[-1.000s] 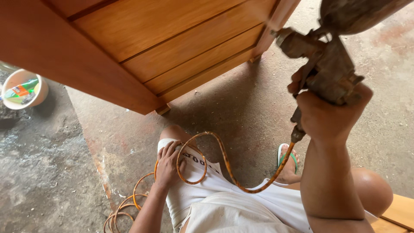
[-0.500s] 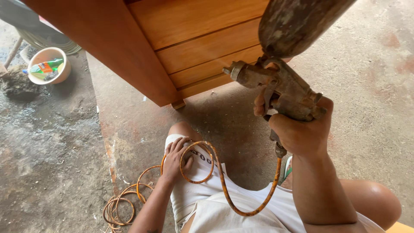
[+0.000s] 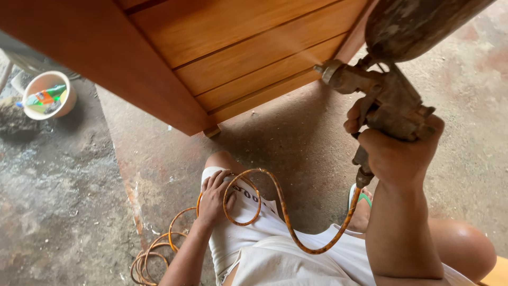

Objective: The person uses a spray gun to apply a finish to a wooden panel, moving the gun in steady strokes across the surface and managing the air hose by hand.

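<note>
spraying finish onto wooden cabinet (image 3: 238, 58).
right hand (image 3: 399, 153) clenched on spray gun (image 3: 381, 95), nozzle near lower slats, mist showing; left hand (image 3: 214, 196) grips orange hose (image 3: 280, 212) on thigh; next needs steady sweep, hose slack.

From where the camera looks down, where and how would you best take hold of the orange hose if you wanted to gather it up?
Grip the orange hose at the loop over the white shorts, where the left hand already holds it. Come from above: that loop is raised and open, so fingers can close around it. The floor coils lie flat, and the far end is fixed under the spray gun held by the right hand.
</note>
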